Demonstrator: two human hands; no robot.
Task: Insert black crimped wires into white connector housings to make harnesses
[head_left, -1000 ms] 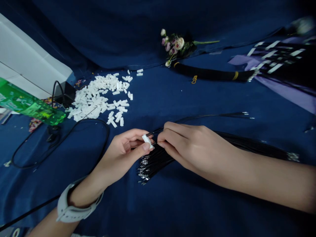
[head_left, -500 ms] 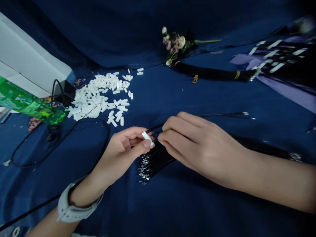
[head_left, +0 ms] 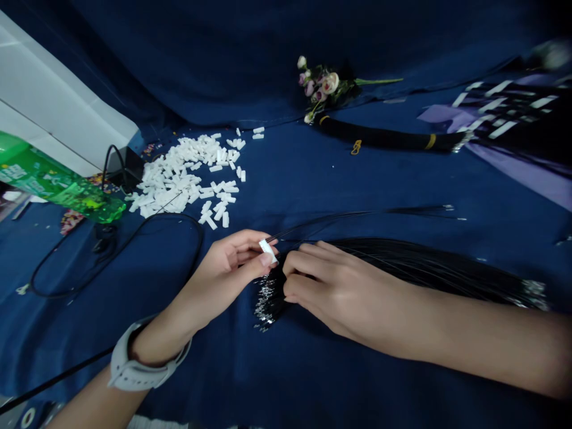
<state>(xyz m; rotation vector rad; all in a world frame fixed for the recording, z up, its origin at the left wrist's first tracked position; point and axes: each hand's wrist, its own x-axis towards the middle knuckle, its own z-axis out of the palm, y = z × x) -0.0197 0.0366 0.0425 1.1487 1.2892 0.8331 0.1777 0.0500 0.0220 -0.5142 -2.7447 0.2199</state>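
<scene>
My left hand (head_left: pixel 230 265) pinches a small white connector housing (head_left: pixel 268 251) between thumb and fingers. A few thin black wires (head_left: pixel 339 215) run out of the housing to the right, ending in metal tips. Just right of it, my right hand (head_left: pixel 326 280) lies over a thick bundle of black wires (head_left: pixel 429 262), near its left end. Its fingers are curled closed among the wires; whether a single wire is between the fingertips is hidden. Silvery crimped terminals (head_left: pixel 264 304) stick out at the bundle's left end, below the housing.
A loose pile of white connector housings (head_left: pixel 172 179) lies on the blue cloth at left, beside a green bottle (head_left: pixel 62 185) and a black cable (head_left: pixel 49 292). Behind are artificial flowers (head_left: pixel 328 83) and a tied black wire bundle (head_left: pixel 379 134). Finished-looking wired connectors (head_left: pixel 500 107) lie far right.
My right hand has moved from beside the housing down onto the wire bundle near the terminals. My left hand keeps the housing in its pinch. The view has shifted slightly.
</scene>
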